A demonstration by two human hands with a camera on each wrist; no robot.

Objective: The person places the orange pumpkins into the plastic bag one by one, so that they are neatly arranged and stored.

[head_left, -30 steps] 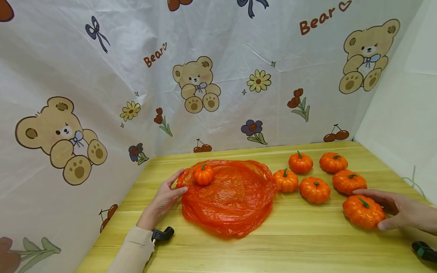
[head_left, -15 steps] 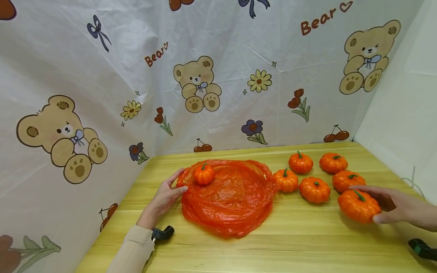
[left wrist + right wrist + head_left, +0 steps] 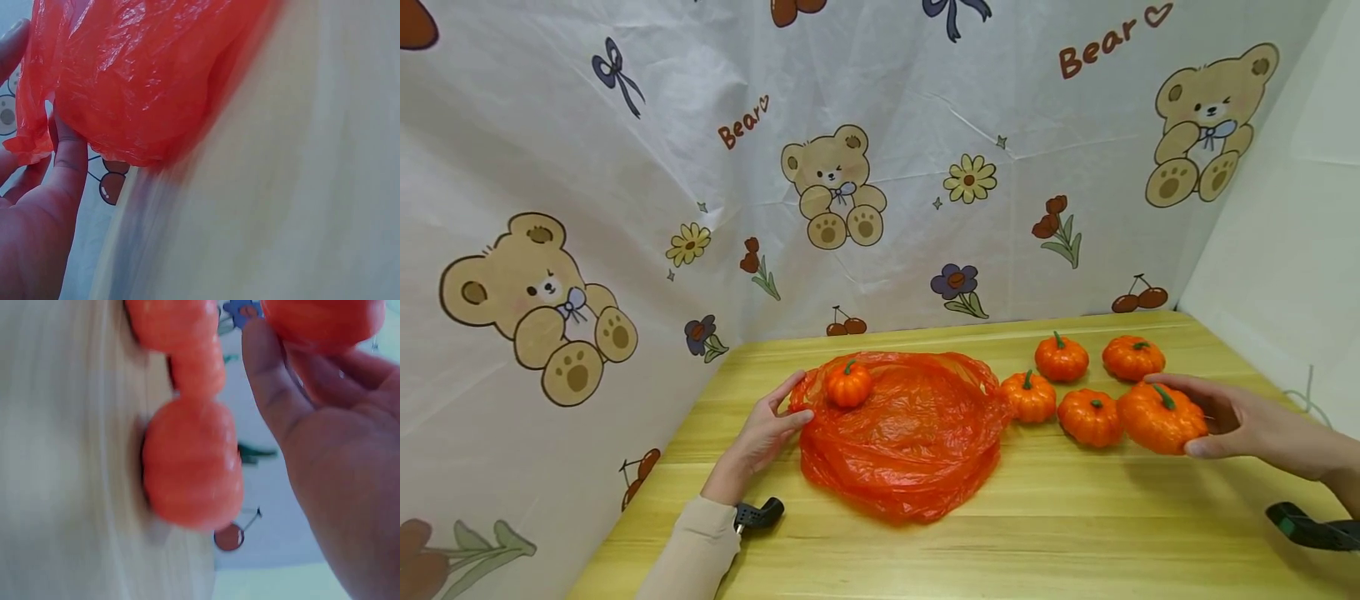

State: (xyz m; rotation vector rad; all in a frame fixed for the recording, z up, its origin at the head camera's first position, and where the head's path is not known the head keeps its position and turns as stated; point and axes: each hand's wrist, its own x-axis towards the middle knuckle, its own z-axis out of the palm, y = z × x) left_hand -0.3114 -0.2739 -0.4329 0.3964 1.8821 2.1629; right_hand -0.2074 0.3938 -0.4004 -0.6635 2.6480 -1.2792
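Note:
A thin red plastic bag [image 3: 910, 425] lies spread with its mouth up, and a small orange pumpkin [image 3: 847, 385] sits inside it at the back left. My left hand [image 3: 769, 429] holds the bag's left rim; the left wrist view shows its fingers around a gathered strip of the red film [image 3: 34, 119]. Off to the right, my right hand [image 3: 1240, 417] grips a ribbed orange pumpkin [image 3: 1159, 418] with a green stem, raised above the table. In the right wrist view another pumpkin [image 3: 190, 465] rests on the table below that hand.
Several more pumpkins stand right of the bag: one touching its edge [image 3: 1030, 398], one in front [image 3: 1090, 417], two behind, the left [image 3: 1061, 358] and the right [image 3: 1133, 358]. A wooden table [image 3: 1000, 550] carries everything, with a bear-print curtain [image 3: 895, 83] behind.
My right hand has lifted the pumpkin off the table and carried it left and back, so it now hides the pumpkin behind it. My left hand and the bag stay put.

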